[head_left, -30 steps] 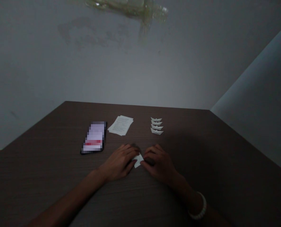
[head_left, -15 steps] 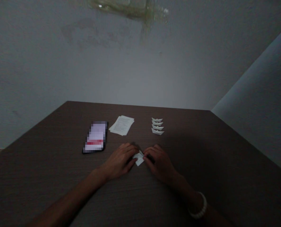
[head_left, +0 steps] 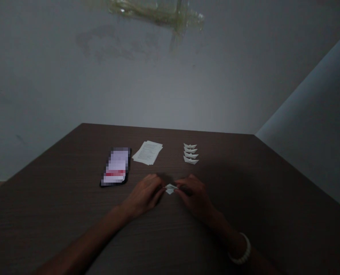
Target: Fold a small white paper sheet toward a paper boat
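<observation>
A small folded piece of paper [head_left: 170,188] is held between my two hands, just above or on the table; I cannot tell which. My left hand [head_left: 147,194] pinches its left corner between thumb and fingers. On the opposite corner, my right hand [head_left: 195,194] has a similar pinch. Beyond the right hand, several small white paper boats [head_left: 190,160] stand in a column. Left of them lies a stack of printed paper sheets [head_left: 148,152].
A phone [head_left: 116,166] with a blurred screen lies on the left of the dark wooden table [head_left: 170,240]. Behind the table's far edge rises a grey wall [head_left: 164,88] with a patchy stain near the top. A white bracelet [head_left: 245,250] circles my right wrist.
The folded paper has turned and now shows a flatter, diamond-like shape with its corners drawn sideways. My hands have moved slightly apart. The boats, sheets and phone stay put.
</observation>
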The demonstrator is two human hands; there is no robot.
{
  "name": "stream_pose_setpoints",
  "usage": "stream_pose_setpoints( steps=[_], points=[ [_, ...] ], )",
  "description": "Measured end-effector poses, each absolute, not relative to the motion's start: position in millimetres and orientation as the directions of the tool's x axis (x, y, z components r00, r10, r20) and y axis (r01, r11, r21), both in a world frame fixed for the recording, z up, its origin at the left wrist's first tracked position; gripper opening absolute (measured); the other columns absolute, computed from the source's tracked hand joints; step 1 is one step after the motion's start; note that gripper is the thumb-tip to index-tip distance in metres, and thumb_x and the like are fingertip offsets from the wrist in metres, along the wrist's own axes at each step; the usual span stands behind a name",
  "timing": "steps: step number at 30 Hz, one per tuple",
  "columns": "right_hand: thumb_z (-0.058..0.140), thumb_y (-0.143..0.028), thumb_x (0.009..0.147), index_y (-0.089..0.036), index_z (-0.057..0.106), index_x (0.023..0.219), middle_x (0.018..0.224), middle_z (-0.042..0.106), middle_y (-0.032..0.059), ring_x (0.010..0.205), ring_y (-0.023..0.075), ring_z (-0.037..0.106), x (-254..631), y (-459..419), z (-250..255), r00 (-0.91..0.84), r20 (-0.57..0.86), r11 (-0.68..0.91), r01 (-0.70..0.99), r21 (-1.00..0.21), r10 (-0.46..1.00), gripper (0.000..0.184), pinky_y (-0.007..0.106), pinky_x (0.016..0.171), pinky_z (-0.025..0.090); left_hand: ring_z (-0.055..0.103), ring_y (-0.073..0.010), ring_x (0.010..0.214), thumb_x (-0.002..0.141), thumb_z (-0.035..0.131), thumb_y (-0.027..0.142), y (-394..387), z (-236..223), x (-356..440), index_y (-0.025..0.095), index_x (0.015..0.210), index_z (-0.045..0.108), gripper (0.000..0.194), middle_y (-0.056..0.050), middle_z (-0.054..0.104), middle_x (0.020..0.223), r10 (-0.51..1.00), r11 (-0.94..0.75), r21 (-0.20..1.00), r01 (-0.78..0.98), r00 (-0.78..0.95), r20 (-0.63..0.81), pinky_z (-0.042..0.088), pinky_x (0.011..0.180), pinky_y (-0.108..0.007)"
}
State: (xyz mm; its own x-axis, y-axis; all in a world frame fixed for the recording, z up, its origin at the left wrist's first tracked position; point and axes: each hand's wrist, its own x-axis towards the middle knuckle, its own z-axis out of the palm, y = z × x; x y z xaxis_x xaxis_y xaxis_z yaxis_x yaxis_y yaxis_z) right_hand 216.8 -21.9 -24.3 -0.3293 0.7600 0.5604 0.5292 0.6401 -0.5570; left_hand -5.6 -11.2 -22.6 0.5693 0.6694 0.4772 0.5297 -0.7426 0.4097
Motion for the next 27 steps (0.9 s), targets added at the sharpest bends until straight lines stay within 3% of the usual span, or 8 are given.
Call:
stream_pose_setpoints(
  steps=[4,8,17,22,27],
  points=[
    [0.060,-0.014,0.088,-0.022,0.067,0.089,0.085,0.071,0.0018,0.078,0.0161,0.061,218.7,-21.4,-23.8,-0.378,0.622,0.716,0.505,-0.482,0.685,0.010,0.032,0.077,0.046,0.051,-0.0195,0.084,0.094,0.046,0.016,-13.6,-18.7,-3.7,0.017,0.112,0.055,0.020,-0.007,0.061,0.092,0.552,-0.824,0.249,0.508,0.624,0.553,0.044,0.073,-0.032],
    [0.057,-0.013,0.089,-0.021,0.068,0.087,0.086,0.070,0.0030,0.079,0.0171,0.056,222.0,-20.9,-22.1,-0.418,0.617,0.725,0.557,-0.405,0.666,0.014,0.031,0.074,0.046,0.049,-0.0196,0.080,0.093,0.046,0.013,-16.1,-11.0,-1.1,0.016,0.096,0.063,0.018,-0.007,0.062,0.087,0.517,-0.838,0.153,0.524,0.672,0.530,0.042,0.071,-0.032],
    [0.064,-0.017,0.086,-0.020,0.068,0.082,0.087,0.065,0.0030,0.084,0.0188,0.051,223.2,-17.6,-20.0,-0.557,0.452,0.685,0.704,-0.189,0.697,0.006,0.030,0.074,0.044,0.048,-0.0227,0.088,0.086,0.051,0.008,-13.3,-13.2,0.8,0.016,0.093,0.065,0.018,-0.007,0.061,0.090,0.613,-0.782,0.145,0.606,0.706,0.355,0.040,0.075,-0.035],
    [0.062,-0.018,0.088,-0.022,0.068,0.085,0.089,0.061,0.0028,0.086,0.0177,0.050,222.3,-17.8,-18.8,-0.560,0.402,0.667,0.718,-0.199,0.724,0.007,0.029,0.073,0.042,0.049,-0.0235,0.092,0.087,0.051,0.010,-12.8,-7.4,2.6,0.020,0.106,0.065,0.026,-0.007,0.059,0.096,0.636,-0.771,0.172,0.613,0.727,0.259,0.038,0.076,-0.036],
    [0.062,-0.018,0.088,-0.024,0.069,0.086,0.089,0.060,0.0023,0.085,0.0173,0.049,223.6,-18.9,-16.9,-0.567,0.382,0.666,0.716,-0.209,0.729,0.009,0.028,0.069,0.039,0.048,-0.0227,0.091,0.092,0.047,0.016,-13.7,-3.0,1.3,0.022,0.109,0.065,0.025,-0.007,0.056,0.096,0.627,-0.779,0.206,0.592,0.735,0.258,0.037,0.075,-0.035]
  ],
)
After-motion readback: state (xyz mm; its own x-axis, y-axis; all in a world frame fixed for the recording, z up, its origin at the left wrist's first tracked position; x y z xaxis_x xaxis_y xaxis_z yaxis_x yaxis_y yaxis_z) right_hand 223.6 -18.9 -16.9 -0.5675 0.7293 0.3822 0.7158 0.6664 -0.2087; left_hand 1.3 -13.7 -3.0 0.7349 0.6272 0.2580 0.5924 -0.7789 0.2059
